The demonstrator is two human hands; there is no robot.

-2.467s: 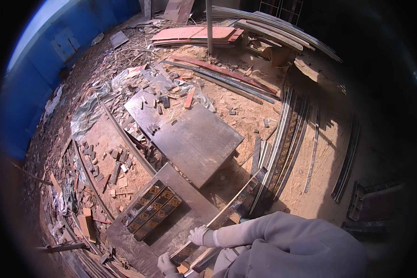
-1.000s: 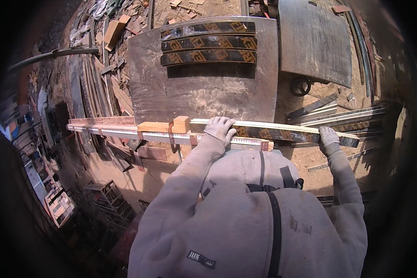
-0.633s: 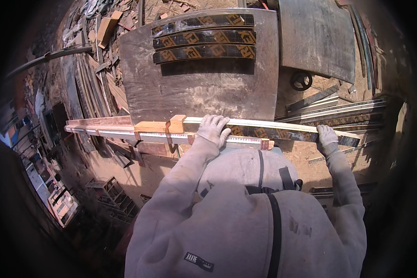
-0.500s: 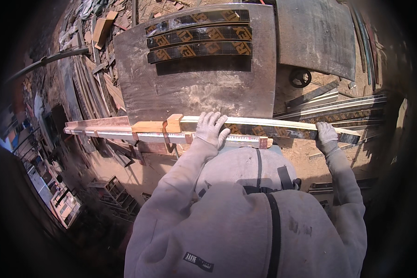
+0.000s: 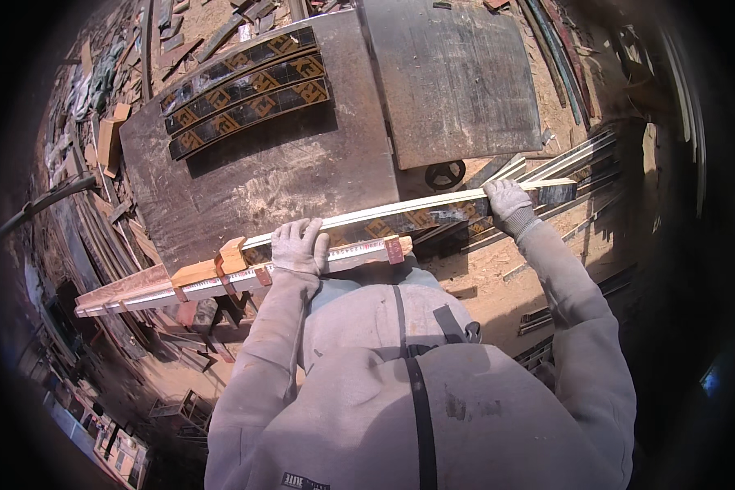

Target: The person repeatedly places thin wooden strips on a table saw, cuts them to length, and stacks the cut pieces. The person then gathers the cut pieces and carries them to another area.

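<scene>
A long plywood strip (image 5: pixel 404 221) with black, orange-printed faces and a pale cut edge on top stands on edge in front of me. Its left end meets a wooden block (image 5: pixel 233 256). My gloved left hand (image 5: pixel 300 247) is bent over the strip near that block, fingers across the top edge and thumb on the near side. Farther along, my gloved right hand (image 5: pixel 509 204) grips the strip close to its right end. Nearer my body a white measuring scale (image 5: pixel 355 253) with red marks runs beside it, below my left hand.
Beyond the strip lies a worn metal tabletop (image 5: pixel 278 188) carrying 3 similar black strips (image 5: pixel 249 102). A second metal plate (image 5: pixel 457 90) adjoins it, with a round handwheel (image 5: pixel 445 175) below its near edge. Loose strips (image 5: pixel 572 155) lie at the right, scrap wood (image 5: pixel 110 143) at the far left.
The whole view has turned, so the table and strip now slant upward to the right. Both hands keep their hold on the strip, its left end still at the block.
</scene>
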